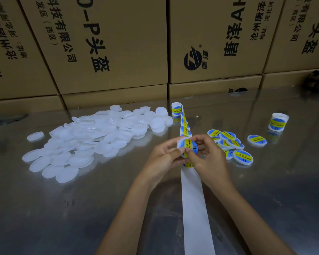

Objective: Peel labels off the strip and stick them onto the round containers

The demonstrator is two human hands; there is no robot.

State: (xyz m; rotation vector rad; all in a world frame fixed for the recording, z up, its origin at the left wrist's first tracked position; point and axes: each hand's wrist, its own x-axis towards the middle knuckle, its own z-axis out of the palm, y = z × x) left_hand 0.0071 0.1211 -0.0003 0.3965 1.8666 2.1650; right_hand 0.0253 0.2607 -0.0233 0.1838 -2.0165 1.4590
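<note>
A: Holding one round container above the label strip; left hand and right hand both grip it, thumbs pressing its blue-yellow label.

B: Surroundings?

A: Labelled containers right, unlabelled pile left, on the counter.

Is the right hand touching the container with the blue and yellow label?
Touching. The head view shows the right hand pressing its thumb on the label of the container, while the left hand grips its other side.
</note>
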